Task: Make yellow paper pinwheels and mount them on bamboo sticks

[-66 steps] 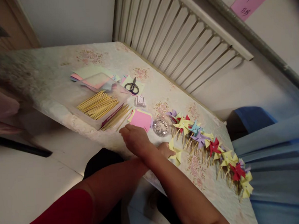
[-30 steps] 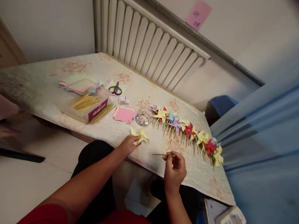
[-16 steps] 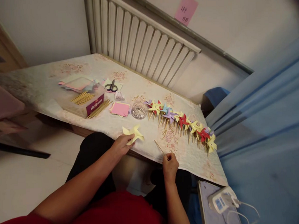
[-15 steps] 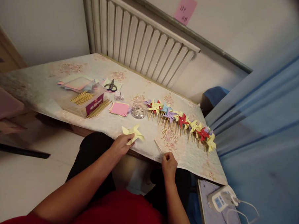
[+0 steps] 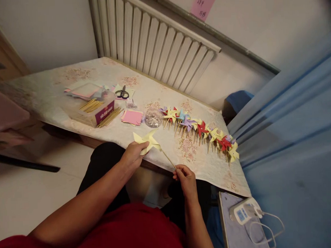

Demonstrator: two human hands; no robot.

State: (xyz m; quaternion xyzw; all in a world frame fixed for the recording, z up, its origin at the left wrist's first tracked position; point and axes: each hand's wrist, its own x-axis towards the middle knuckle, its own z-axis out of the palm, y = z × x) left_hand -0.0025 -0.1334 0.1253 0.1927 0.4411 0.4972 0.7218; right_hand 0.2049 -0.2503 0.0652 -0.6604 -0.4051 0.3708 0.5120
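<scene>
My left hand (image 5: 135,153) pinches a yellow paper pinwheel (image 5: 151,138) near its middle, thumb on top, above the front edge of the table. Between thumb and fingers my right hand (image 5: 185,176) grips the lower end of a thin wooden stick (image 5: 168,157). The stick slants up to the left, and its tip is at the right side of the yellow paper. Whether tip and paper are joined I cannot tell. To the right, a row of pinwheels on sticks (image 5: 201,128) in yellow, red, purple and blue lies on the table.
On the flowered tablecloth (image 5: 77,73) are a clear box (image 5: 90,119) of sticks, loose sticks (image 5: 110,117), pink paper squares (image 5: 132,117), a round dish of small shiny pieces (image 5: 153,119) and black scissors (image 5: 122,93). A white power strip (image 5: 244,212) lies at lower right.
My right hand has moved the stick up and left, so its tip now meets the pinwheel's edge. My left hand still holds the pinwheel, slightly higher and tilted.
</scene>
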